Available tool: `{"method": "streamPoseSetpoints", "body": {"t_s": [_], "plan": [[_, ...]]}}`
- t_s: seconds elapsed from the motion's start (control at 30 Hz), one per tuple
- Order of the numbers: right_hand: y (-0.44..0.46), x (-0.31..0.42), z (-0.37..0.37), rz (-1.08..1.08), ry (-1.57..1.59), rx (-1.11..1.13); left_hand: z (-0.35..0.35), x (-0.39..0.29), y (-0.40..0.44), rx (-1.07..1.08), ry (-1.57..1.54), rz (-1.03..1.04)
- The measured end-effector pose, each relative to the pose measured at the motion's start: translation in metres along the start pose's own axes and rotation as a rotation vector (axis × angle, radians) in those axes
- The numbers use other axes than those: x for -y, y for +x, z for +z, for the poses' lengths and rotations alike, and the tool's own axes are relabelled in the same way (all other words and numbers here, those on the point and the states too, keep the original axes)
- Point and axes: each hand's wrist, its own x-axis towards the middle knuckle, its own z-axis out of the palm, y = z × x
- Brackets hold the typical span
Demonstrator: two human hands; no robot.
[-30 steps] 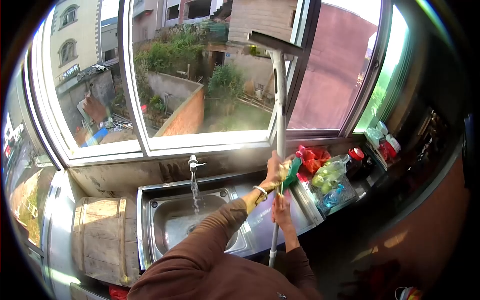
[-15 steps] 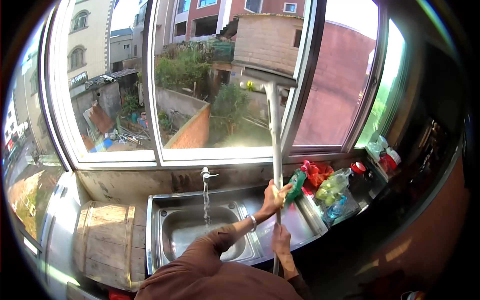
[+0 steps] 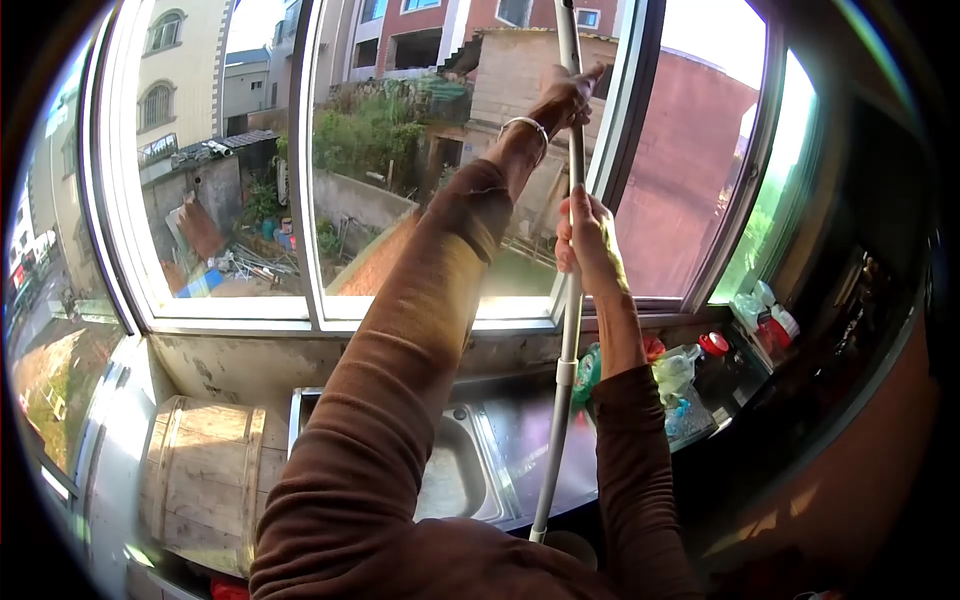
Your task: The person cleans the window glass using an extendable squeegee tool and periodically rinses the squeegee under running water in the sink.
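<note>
My left hand (image 3: 566, 100), with a bracelet at the wrist, is raised high in front of the window and grips the upper part of a long squeegee pole (image 3: 565, 375). One finger sticks out to the right. Lower down, my right hand (image 3: 588, 240) is closed around the same pole, its thumb along the shaft. The pole stands nearly upright, and its top runs out of view, so the cross-shaped head is hidden. Behind both arms is the large sliding window (image 3: 322, 200).
Below is a steel sink (image 3: 470, 470), partly covered by my left arm. A wooden board (image 3: 205, 480) lies to its left. At right sit a green packet (image 3: 585, 375), a clear plastic bag (image 3: 675, 370) and a red-lidded jar (image 3: 713, 345). The window frame (image 3: 630, 130) stands close to the pole.
Both hands and the pole have risen well up against the window. The pole's head has left the top of the view. My left arm now hides the tap and its running water.
</note>
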Motion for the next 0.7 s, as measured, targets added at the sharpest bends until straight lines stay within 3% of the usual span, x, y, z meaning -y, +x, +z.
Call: {"method": "streamPoseSetpoints", "body": {"t_s": [0.2, 0.3, 0.57, 0.7], "plan": [[-0.032, -0.153, -0.021, -0.141, -0.399, -0.155, -0.022, 0.116, -0.089, -0.025, -0.097, 0.092], [-0.099, -0.223, -0.027, -0.001, -0.364, -0.149, -0.030, 0.181, -0.155, -0.055, -0.143, 0.014], [-0.321, -0.310, -0.060, 0.197, -0.623, -0.061, -0.027, 0.322, -0.368, -0.231, -0.171, -0.447], [-0.412, -0.333, -0.072, 0.379, -0.715, -0.036, -0.033, 0.380, -0.462, -0.133, -0.110, -0.601]]}}
